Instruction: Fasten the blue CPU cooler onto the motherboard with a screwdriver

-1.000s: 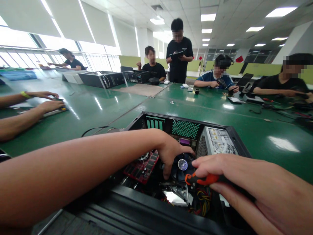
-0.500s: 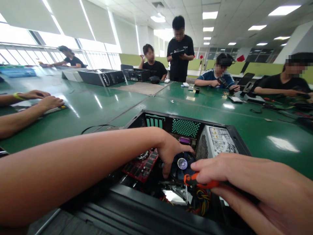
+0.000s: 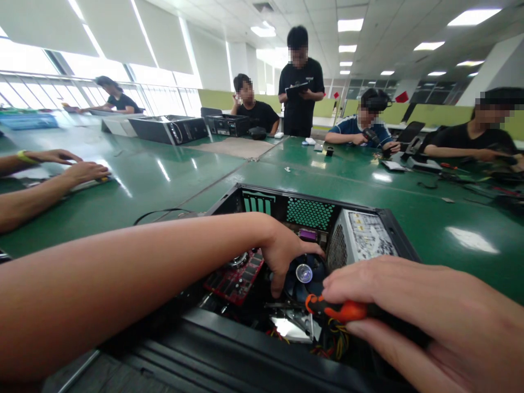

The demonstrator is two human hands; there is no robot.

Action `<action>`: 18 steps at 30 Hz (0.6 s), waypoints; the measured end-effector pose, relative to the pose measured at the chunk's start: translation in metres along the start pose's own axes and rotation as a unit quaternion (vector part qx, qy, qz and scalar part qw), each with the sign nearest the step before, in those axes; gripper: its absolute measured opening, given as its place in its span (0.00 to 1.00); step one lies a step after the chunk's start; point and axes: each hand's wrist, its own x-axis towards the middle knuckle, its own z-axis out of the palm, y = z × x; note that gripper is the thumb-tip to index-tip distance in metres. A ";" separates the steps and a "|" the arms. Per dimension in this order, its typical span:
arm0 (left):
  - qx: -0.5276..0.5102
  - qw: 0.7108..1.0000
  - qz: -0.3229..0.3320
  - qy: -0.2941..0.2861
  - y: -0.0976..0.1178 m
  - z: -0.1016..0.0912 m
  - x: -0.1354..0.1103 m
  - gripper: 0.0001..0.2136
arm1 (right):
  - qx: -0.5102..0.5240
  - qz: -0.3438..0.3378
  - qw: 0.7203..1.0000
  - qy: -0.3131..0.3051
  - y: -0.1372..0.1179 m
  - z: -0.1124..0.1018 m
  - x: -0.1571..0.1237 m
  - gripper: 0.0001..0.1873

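Note:
An open black computer case lies in front of me. My left hand reaches into it, its thumb and fingers set around a dark round cooling fan with a shiny hub. In my right hand is an orange and black screwdriver, its shaft pointing down into the case just in front of the fan. What the tip touches I cannot make out. A red circuit board sits left of the fan, and a silver power supply stands at the right. Coloured wires lie below the screwdriver.
The case stands on a green table. To the left, another person's hands rest over a flat item. Two other computer cases are farther back. Several people sit or stand around the table, with loose parts and cables at the right.
The screwdriver has turned slightly in my right hand, and that hand's fingers have shifted around its handle. My left hand stays at the fan.

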 end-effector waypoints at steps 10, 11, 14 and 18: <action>0.004 1.000 -0.007 -0.003 0.001 0.001 -0.002 0.68 | -0.005 0.004 1.000 0.004 0.008 0.003 0.001 0.14; 0.004 1.000 -0.005 -0.002 0.000 0.001 -0.001 0.68 | -0.006 0.005 1.000 0.005 0.010 0.003 0.000 0.14; 0.004 1.000 -0.001 -0.001 0.000 0.000 0.001 0.68 | -0.007 0.008 1.000 0.007 0.013 0.002 -0.002 0.14; 0.004 1.000 -0.004 0.002 -0.001 0.000 0.002 0.68 | -0.009 0.011 1.000 0.010 0.012 -0.002 -0.005 0.15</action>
